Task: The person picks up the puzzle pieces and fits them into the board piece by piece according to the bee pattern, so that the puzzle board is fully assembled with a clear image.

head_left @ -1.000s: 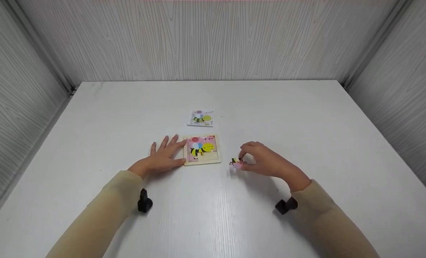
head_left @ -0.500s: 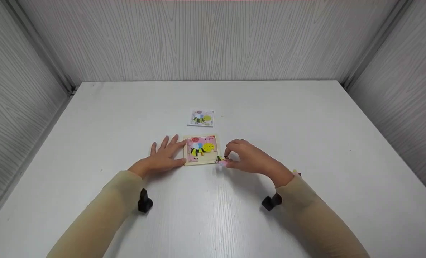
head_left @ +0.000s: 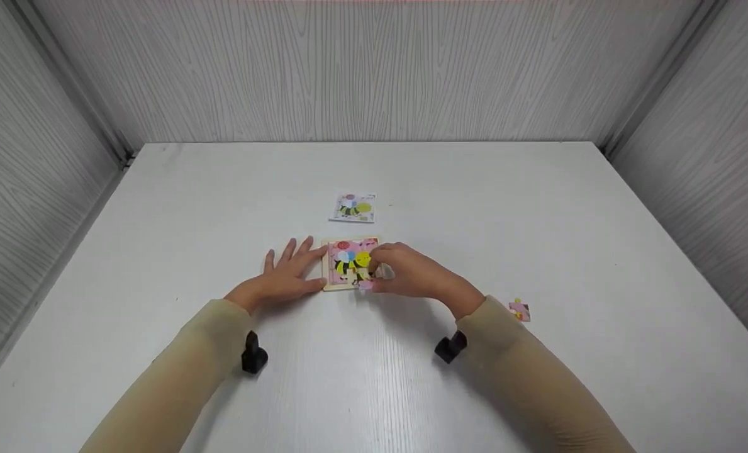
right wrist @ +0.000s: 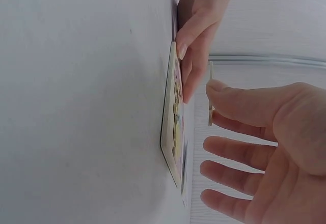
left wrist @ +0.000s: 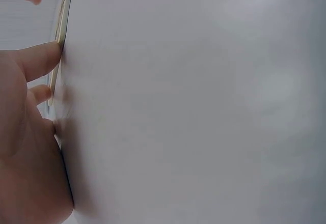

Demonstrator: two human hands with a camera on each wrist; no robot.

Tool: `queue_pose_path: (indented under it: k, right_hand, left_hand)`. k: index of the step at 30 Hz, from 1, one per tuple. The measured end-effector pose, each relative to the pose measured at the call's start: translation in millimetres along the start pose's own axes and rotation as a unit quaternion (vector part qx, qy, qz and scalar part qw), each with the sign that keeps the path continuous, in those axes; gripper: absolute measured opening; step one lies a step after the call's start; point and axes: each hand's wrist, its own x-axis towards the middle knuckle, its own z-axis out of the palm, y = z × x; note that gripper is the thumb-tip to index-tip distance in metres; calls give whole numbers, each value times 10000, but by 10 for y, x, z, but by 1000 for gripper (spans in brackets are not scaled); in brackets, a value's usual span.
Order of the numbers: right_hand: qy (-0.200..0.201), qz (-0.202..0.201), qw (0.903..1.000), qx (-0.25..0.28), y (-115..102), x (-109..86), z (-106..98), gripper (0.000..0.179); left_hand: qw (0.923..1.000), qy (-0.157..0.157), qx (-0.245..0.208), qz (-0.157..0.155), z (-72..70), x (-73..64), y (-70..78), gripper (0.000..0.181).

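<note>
A square wooden jigsaw tray [head_left: 338, 289] with a bee picture lies flat near the middle of the table. My left hand [head_left: 280, 278] rests on the table with spread fingers, its thumb and index finger touching the tray's left edge. Over the tray's lower right part, my right hand [head_left: 414, 272] pinches a pink, yellow and black puzzle piece [head_left: 364, 284] between thumb and index finger. In the right wrist view this piece [right wrist: 211, 72] is seen edge-on, raised above the tray [right wrist: 167, 104], while the other fingers extend freely.
A loose pink puzzle piece [head_left: 519, 311] lies on the white table [head_left: 323, 390], right of the right hand. Behind the tray sits a square picture card [head_left: 353, 208] with the same bee. Pale wood-grain panels [head_left: 374, 69] enclose the back and sides.
My right hand has moved left, bringing the pinched piece from the table beside the tray to over it. The loose piece at right has come into sight. My left hand stays put.
</note>
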Motion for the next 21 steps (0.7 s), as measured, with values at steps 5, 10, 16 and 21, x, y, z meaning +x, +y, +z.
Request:
queue_pose_path:
  k: [5, 10, 16, 21]
  right_hand:
    - [1, -26, 10000, -7, 2, 133, 34, 23]
    - [-25, -160, 9996, -230, 20, 231, 83, 23]
    - [-70, 200, 9994, -282, 32, 303, 144, 24]
    - [-73, 456, 9986, -271, 34, 333, 169, 25]
  left_hand:
    - [10000, 27, -52, 43, -4, -7, 2, 71]
    - [9999, 38, -103, 78, -7, -22, 11, 71]
    - [9999, 64, -110, 94, -4, -24, 15, 71]
    - [9999, 63, -52, 77, -4, -28, 16, 72]
